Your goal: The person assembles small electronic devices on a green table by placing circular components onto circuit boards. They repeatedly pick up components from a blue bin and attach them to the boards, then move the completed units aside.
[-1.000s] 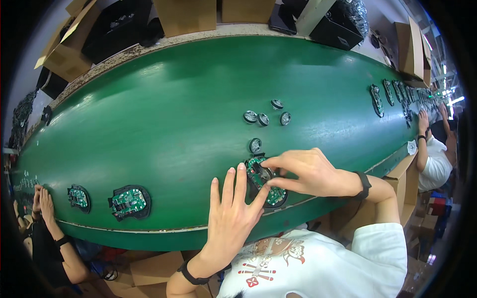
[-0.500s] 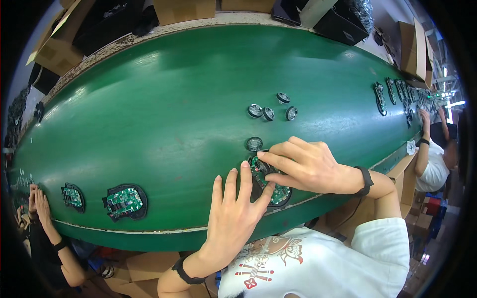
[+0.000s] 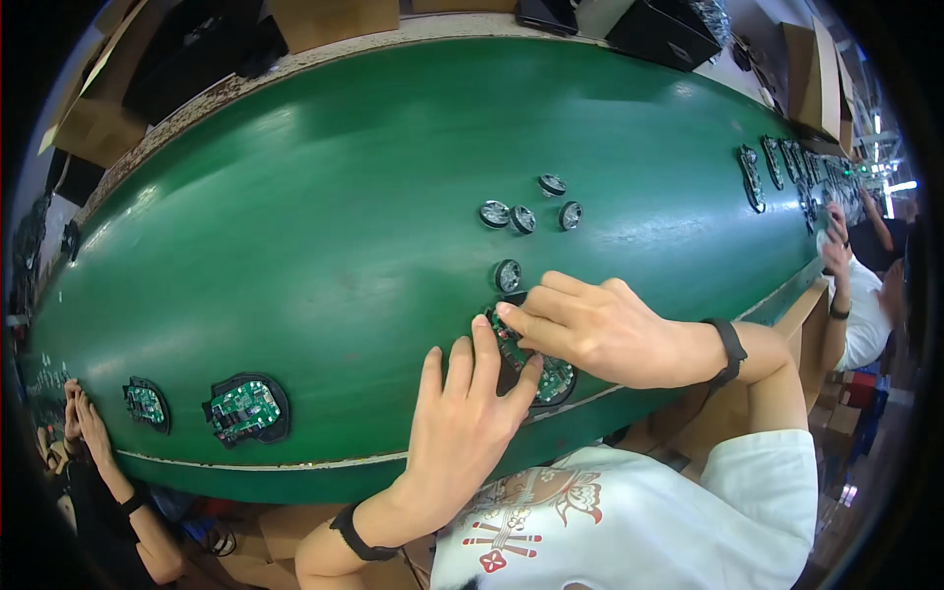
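Belt parts shifted rightward; both hands (image 3: 521,393) on circuit board (image 3: 551,374).

white short-sleeved t-shirt (image 3: 629,521), red-black print; black wristbands on both wrists.

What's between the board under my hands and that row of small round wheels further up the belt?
One lone round wheel lies between the board and the row of wheels, head view.

Cardboard boxes (image 3: 93,128) (brown) beyond belt (image 3: 324,197)
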Tool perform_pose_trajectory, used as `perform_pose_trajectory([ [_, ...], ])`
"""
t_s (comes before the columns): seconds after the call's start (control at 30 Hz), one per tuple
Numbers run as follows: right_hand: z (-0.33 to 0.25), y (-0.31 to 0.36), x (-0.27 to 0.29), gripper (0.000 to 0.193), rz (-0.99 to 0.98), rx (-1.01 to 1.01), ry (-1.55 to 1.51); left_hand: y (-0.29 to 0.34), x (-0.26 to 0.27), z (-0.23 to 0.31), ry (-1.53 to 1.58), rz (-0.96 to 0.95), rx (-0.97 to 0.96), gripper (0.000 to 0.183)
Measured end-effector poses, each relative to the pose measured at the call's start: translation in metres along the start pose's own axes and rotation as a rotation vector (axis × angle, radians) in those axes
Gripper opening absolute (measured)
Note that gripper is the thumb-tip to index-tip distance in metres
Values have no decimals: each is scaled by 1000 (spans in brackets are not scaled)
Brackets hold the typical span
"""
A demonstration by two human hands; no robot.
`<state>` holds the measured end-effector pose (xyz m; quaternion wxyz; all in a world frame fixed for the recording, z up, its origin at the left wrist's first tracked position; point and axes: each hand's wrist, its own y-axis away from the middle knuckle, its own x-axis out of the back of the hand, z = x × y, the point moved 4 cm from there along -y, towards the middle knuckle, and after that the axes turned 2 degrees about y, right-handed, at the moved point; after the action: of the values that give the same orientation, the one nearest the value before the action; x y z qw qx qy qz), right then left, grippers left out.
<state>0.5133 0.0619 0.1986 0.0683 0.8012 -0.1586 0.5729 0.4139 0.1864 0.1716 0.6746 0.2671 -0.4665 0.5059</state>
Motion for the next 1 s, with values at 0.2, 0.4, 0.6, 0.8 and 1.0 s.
perform_pose_trajectory([
  [0.2, -10, 29, -11, 52, 142, 96, 245, -2, 3, 2, -26, 6, 13, 43],
  [0.4, -13, 21, -14, 54, 106, -9, 351, -3, 4, 0, 7, -14, 27, 62],
  [0.6, -6, 16, 11, 48, 152, -135, 222, -11, 7, -6, 69, -70, -7, 64],
  [0.8, 2, 50, 32, 37, 217, -284, 38, 13, 20, -6, -310, -93, 236, 60],
  [1.0, -5, 65, -6, 31, 249, -324, -139, 20, 6, -4, -359, -77, 236, 64],
])
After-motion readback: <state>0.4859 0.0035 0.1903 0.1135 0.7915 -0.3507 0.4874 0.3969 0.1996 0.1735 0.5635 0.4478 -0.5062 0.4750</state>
